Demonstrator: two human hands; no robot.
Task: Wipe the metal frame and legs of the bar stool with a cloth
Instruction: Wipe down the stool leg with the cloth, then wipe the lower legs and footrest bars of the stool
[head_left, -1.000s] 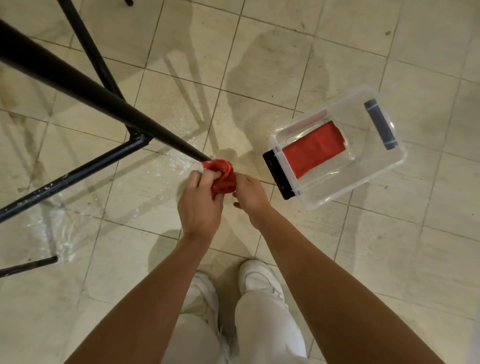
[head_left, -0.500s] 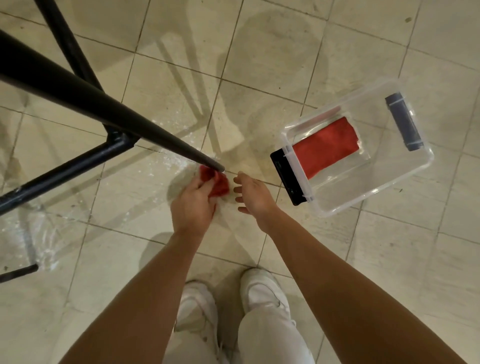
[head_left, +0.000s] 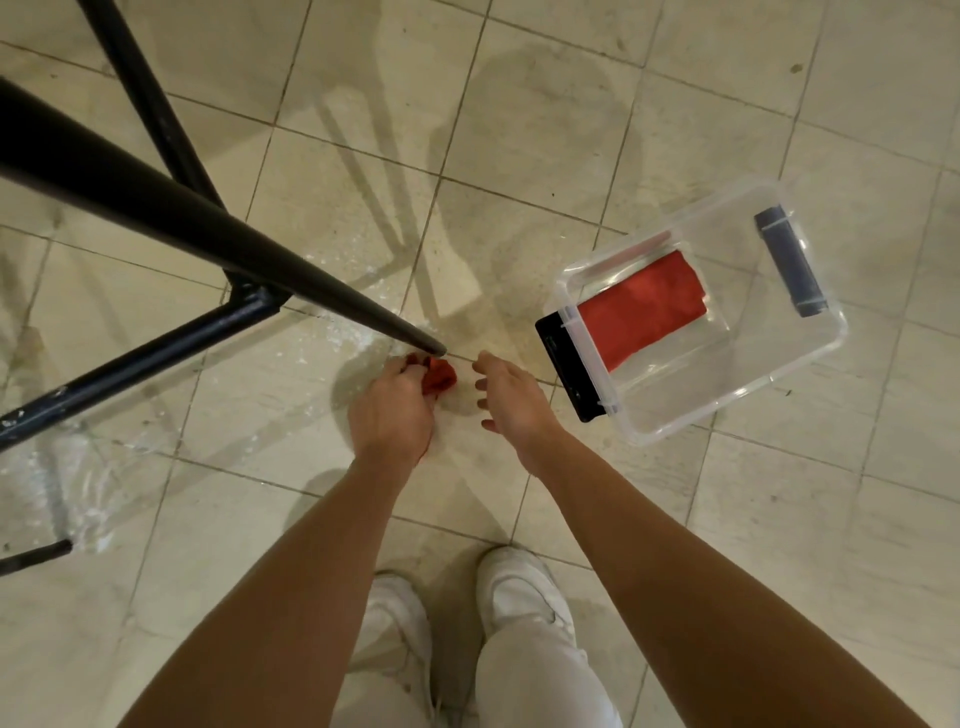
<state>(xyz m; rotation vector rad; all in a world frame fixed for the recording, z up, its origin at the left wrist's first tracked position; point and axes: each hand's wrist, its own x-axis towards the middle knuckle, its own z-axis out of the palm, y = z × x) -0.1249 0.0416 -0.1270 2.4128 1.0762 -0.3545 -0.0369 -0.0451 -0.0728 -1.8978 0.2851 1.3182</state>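
A black metal stool leg (head_left: 208, 228) slants down from the upper left to its tip on the tiled floor. A crossbar (head_left: 135, 358) joins another black leg (head_left: 150, 104) behind it. My left hand (head_left: 389, 410) grips a bunched red cloth (head_left: 439, 376) right at the tip of the slanted leg. Just to the right, my right hand (head_left: 506, 397) hovers with fingers loosely spread and holds nothing.
A clear plastic tub (head_left: 810, 358) with black clip handles stands on the floor to the right; a folded red cloth (head_left: 641, 309) lies inside it. Crumpled clear plastic wrap (head_left: 78, 483) lies on the floor at left. My white shoes (head_left: 524, 592) are at the bottom.
My left hand has slid the red cloth down the leg to its tip. My right hand let go of the cloth and now hovers beside it.
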